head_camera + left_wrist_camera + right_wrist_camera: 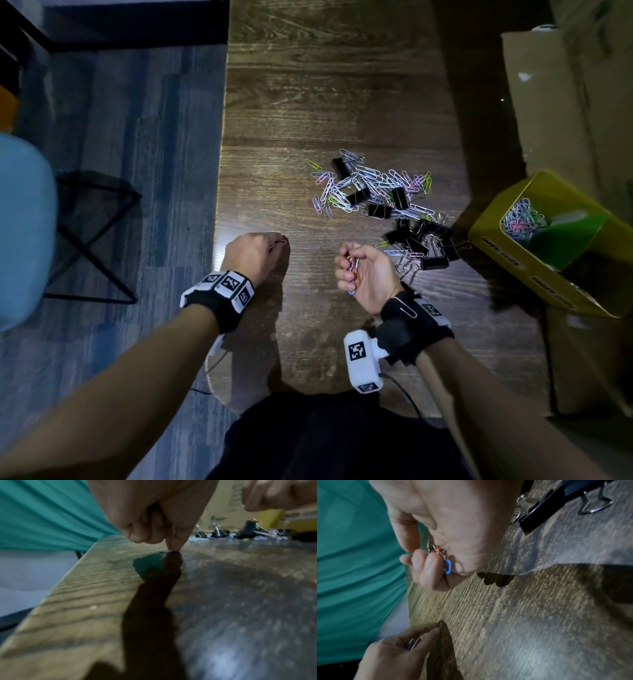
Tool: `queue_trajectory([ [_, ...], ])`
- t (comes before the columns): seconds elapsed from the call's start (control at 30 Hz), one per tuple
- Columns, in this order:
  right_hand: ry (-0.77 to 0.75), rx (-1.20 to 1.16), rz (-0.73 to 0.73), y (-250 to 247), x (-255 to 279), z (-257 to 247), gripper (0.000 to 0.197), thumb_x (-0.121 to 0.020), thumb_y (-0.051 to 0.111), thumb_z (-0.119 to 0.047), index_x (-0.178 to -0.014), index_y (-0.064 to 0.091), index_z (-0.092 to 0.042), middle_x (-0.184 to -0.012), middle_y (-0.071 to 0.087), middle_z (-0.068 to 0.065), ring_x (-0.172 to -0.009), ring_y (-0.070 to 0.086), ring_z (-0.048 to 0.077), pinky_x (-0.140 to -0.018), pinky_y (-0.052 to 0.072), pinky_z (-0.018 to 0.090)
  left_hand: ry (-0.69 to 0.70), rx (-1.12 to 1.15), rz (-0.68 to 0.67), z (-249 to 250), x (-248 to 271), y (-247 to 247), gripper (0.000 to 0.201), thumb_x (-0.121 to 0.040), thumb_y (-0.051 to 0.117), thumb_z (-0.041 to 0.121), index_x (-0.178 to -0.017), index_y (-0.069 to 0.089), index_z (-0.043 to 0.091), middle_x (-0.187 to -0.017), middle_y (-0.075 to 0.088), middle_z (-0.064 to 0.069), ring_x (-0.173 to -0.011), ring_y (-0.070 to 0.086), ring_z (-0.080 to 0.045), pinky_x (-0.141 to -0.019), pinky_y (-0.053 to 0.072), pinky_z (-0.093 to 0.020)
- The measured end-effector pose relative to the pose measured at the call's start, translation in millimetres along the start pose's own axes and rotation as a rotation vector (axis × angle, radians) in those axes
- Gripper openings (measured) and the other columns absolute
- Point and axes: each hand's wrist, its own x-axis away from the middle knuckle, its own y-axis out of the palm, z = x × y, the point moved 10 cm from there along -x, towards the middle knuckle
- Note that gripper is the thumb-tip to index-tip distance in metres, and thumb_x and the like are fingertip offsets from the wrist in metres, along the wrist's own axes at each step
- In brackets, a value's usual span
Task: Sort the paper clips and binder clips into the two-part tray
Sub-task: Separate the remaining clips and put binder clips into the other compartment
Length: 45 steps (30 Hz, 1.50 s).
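1. Your left hand (251,255) is at 7 o'clock on the table (308,85). Its finger and thumb are pressed together on one thin paper clip (281,242) that lies flat on the wood. The right wrist view shows more clips tucked in the same hand.

2. Your right hand (364,274) is at 6 o'clock, palm up. Its fingers are curled round a small bunch of clips (352,270), red and blue ones.

3. The pile (373,192) sits at 1 o'clock from your hands. Paper clips are mixed with black binder clips (359,196) there. More binder clips lie at 3 o'clock, near the yellow tray (513,253).

4. The tray is past the right edge of the table, at 3 o'clock. One part already holds paper clips. I cannot tell what is in the other part.

5. Paper clips are very light, thin and slippery, I think. They lie flat, so they are hard to lift. Slide one with a fingertip, then pinch its long sides. They hook on each other, so shake them loose.

6. Binder clips are a bit heavier and stiff. Pinch the black body on its two flat sides. The wire handles flop, so do not pull on them.

7. One silver clip (406,306) is stuck on your right wrist strap. Pick it off too.
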Motion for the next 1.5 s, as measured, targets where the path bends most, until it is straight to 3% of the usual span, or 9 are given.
queue_trajectory([
  [0.23,-0.041,-0.017,0.084,-21.4,10.8,-17.3,0.021,-0.092,0.033,-0.019,-0.074,0.045,-0.014,-0.051,0.040,-0.007,-0.037,0.032,0.004,-0.036,0.017,0.016,-0.029,0.045,-0.096,5.8,-5.2,10.7,0.018,-0.090,0.051,0.027,-0.093,0.062,0.014,-0.088,0.067,-0.016,-0.082,0.062,-0.034,-0.068,0.044,-0.034],
  [0.4,-0.188,-0.016,0.157,-52.9,43.6,-63.0,0.030,-0.096,0.041,-0.032,-0.071,0.047,-0.016,-0.053,0.038,-0.006,-0.040,0.030,0.005,-0.037,0.015,0.019,-0.442,1.046,-0.346,51.2,-2.3,40.1,0.024,-0.085,0.043,0.015,-0.062,0.043,0.017,-0.054,0.034,-0.003,-0.039,0.028,-0.012,-0.040,0.017,-0.014],
  [0.5,-0.317,0.001,0.258,-82.5,72.0,-108.5,0.031,-0.098,0.042,-0.031,-0.071,0.047,-0.016,-0.054,0.037,-0.005,-0.040,0.029,0.006,-0.039,0.013,0.019,-0.389,1.331,-0.602,145.6,0.6,38.7,0.023,-0.083,0.031,0.016,-0.061,0.033,0.020,-0.057,0.024,0.001,-0.037,0.019,-0.007,-0.038,0.009,-0.009],
  [0.73,-0.634,0.174,0.692,-169.4,147.7,-217.3,0.020,-0.092,0.049,-0.027,-0.077,0.058,-0.016,-0.064,0.054,-0.001,-0.049,0.049,0.010,-0.043,0.033,0.022,-0.201,1.314,-0.709,353.7,-13.0,30.1,0.024,-0.085,0.035,0.009,-0.061,0.039,0.012,-0.055,0.034,-0.006,-0.041,0.029,-0.014,-0.038,0.017,-0.016],
  [0.83,-0.560,0.170,0.732,-200.1,146.0,-230.9,0.040,-0.082,0.053,-0.044,-0.105,0.064,-0.014,-0.096,0.069,0.008,-0.080,0.068,0.021,-0.070,0.055,0.035,-0.107,1.072,-0.587,400.4,-28.1,30.7,0.021,-0.089,0.041,0.007,-0.070,0.051,0.004,-0.061,0.047,-0.013,-0.048,0.046,-0.022,-0.041,0.038,-0.018],
  [0.9,-0.492,0.211,0.712,-206.3,140.7,-233.2,0.060,-0.077,0.053,-0.055,-0.123,0.058,-0.018,-0.115,0.066,0.007,-0.101,0.065,0.022,-0.092,0.051,0.042,0.035,0.822,-0.534,419.2,-40.3,37.5,0.019,-0.091,0.043,0.017,-0.088,0.059,0.008,-0.086,0.063,-0.018,-0.076,0.061,-0.030,-0.063,0.050,-0.028],
  [1.1,-0.430,0.340,0.701,-197.4,138.7,-235.8,0.067,-0.082,0.047,-0.058,-0.138,0.044,-0.021,-0.139,0.050,0.006,-0.123,0.050,0.023,-0.107,0.037,0.043,0.189,0.587,-0.545,415.5,-42.9,46.5,0.032,-0.090,0.040,0.025,-0.118,0.056,0.019,-0.120,0.062,-0.010,-0.109,0.058,-0.026,-0.096,0.046,-0.038],
  [1.27,-0.509,0.624,0.783,-179.1,147.4,-240.3,0.044,-0.091,0.053,-0.040,-0.132,0.049,-0.025,-0.137,0.052,0.004,-0.125,0.048,0.022,-0.109,0.036,0.042,0.238,0.767,-0.368,376.1,-31.0,14.1,0.019,-0.091,0.050,0.009,-0.091,0.068,0.016,-0.075,0.064,0.004,-0.062,0.055,-0.004,-0.063,0.047,-0.023],
  [1.5,-0.810,1.120,0.564,-78.7,137.6,-227.0,0.019,-0.087,0.060,-0.016,-0.104,0.064,-0.023,-0.105,0.056,-0.004,-0.096,0.058,0.010,-0.090,0.046,0.031,-0.124,0.946,-0.199,212.5,-49.7,-2.5,0.025,-0.090,0.050,-0.002,-0.078,0.063,0.016,-0.078,0.063,-0.007,-0.057,0.058,-0.009,-0.049,0.047,-0.023],
])
